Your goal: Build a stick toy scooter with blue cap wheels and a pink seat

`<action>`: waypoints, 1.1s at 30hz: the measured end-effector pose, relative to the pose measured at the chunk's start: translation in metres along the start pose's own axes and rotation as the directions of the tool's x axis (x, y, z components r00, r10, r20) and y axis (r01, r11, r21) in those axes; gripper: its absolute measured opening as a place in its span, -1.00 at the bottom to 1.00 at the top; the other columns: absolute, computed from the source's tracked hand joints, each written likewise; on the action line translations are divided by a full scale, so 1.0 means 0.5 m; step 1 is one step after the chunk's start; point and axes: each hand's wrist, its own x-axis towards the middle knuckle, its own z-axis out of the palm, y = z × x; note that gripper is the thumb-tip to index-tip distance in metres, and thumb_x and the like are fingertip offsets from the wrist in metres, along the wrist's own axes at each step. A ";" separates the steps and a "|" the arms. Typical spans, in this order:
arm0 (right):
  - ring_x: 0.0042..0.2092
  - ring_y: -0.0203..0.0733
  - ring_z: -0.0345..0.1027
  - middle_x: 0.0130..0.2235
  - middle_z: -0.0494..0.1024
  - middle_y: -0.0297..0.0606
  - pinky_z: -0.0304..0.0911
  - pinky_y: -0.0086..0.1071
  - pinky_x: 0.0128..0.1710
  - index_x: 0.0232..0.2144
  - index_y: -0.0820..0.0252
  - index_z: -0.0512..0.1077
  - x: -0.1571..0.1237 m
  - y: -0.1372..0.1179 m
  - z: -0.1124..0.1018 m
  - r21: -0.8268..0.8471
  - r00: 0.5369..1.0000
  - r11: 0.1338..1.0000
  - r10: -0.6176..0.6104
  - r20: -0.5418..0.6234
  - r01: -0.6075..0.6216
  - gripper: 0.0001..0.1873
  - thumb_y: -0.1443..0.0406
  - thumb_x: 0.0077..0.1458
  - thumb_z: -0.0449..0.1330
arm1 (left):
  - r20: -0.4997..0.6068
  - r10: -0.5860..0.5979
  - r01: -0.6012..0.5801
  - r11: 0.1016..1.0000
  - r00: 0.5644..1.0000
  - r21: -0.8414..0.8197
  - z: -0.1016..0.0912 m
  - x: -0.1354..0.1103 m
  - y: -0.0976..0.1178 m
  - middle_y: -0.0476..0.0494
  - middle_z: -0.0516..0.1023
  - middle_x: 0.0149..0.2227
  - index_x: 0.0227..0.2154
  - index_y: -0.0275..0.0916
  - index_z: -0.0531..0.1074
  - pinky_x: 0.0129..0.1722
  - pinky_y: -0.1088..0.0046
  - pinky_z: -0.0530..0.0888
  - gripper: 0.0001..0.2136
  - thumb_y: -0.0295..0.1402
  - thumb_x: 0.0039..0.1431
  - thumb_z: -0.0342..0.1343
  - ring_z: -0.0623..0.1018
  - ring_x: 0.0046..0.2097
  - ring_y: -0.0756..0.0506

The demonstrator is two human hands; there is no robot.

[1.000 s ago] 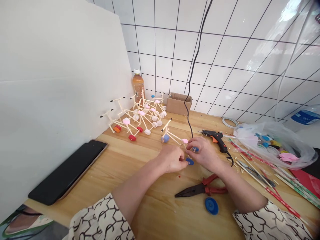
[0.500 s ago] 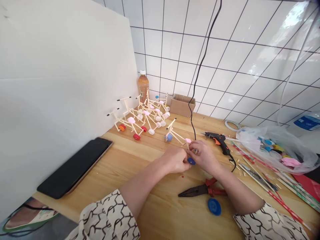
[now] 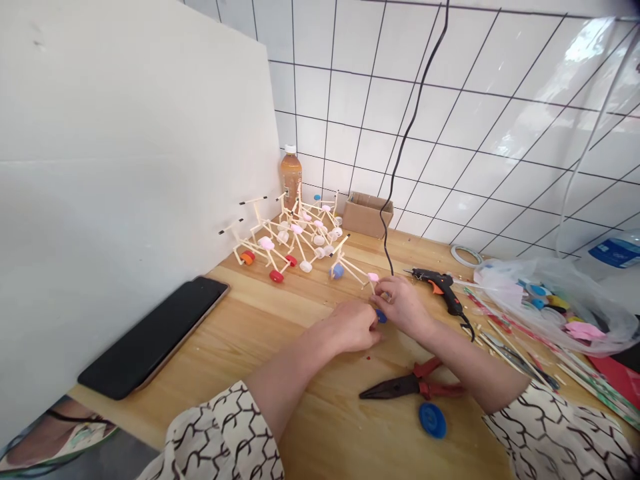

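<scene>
A small model tricycle (image 3: 351, 267) of pale wooden sticks, with a pink seat, a light-blue front wheel and black-tipped handlebar, stands on the wooden table. My right hand (image 3: 406, 307) is closed in a pinch at its rear, beneath the seat; the fingers hide that end. Just left of it, my left hand (image 3: 354, 327) has curled fingers gripping a dark blue bottle cap (image 3: 381, 316) at the tricycle's rear. Whether the cap touches the sticks I cannot tell. Red-handled pliers (image 3: 400, 385) and another blue bottle cap (image 3: 432, 420) lie nearer me.
Several similar tricycles (image 3: 295, 230) crowd the back left, before a drink bottle (image 3: 291, 175) and a cardboard box (image 3: 367, 215). On the right are a glue gun (image 3: 443, 287), a plastic bag of caps (image 3: 550, 300), scissors and sticks. A black phone (image 3: 155, 337) lies left.
The view has shifted slightly, so things appear a little to the right and lower. Both hands stay at the tricycle's rear, with the blue cap now more covered by fingers.
</scene>
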 end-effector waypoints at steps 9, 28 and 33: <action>-0.37 -0.22 0.32 -0.45 0.50 -0.27 0.16 -0.39 -0.35 -0.61 0.21 0.43 0.107 0.017 0.016 0.021 0.986 0.988 0.153 -0.073 -0.152 -0.87 0.33 -0.08 0.19 | -0.002 -0.017 0.017 1.000 1.000 0.004 0.002 0.000 0.001 -0.22 0.55 -0.45 -0.50 -0.26 0.52 -0.48 0.43 0.28 -0.73 -0.17 0.01 0.04 0.51 -0.37 -0.15; -0.57 -0.32 0.19 -0.65 0.38 -0.35 0.02 -0.45 -0.56 -0.61 0.25 0.47 0.196 0.050 0.012 0.104 0.936 0.939 0.337 -0.103 -0.327 -0.83 0.27 -0.13 0.17 | 0.023 -0.024 0.025 1.000 0.999 -0.005 -0.002 0.001 0.001 -0.18 0.56 -0.42 -0.49 -0.23 0.51 -0.42 0.43 0.33 -0.76 -0.17 0.01 0.08 0.53 -0.32 -0.15; -0.54 -0.30 0.22 -0.62 0.39 -0.34 0.06 -0.44 -0.54 -0.62 0.24 0.44 0.158 0.037 -0.025 0.159 0.957 0.955 0.268 -0.112 -0.249 -0.82 0.25 -0.11 0.16 | 0.024 -0.036 0.037 0.999 0.999 -0.010 0.000 0.002 0.002 -0.16 0.55 -0.45 -0.52 -0.24 0.50 -0.43 0.46 0.31 -0.75 -0.16 0.01 0.08 0.52 -0.33 -0.13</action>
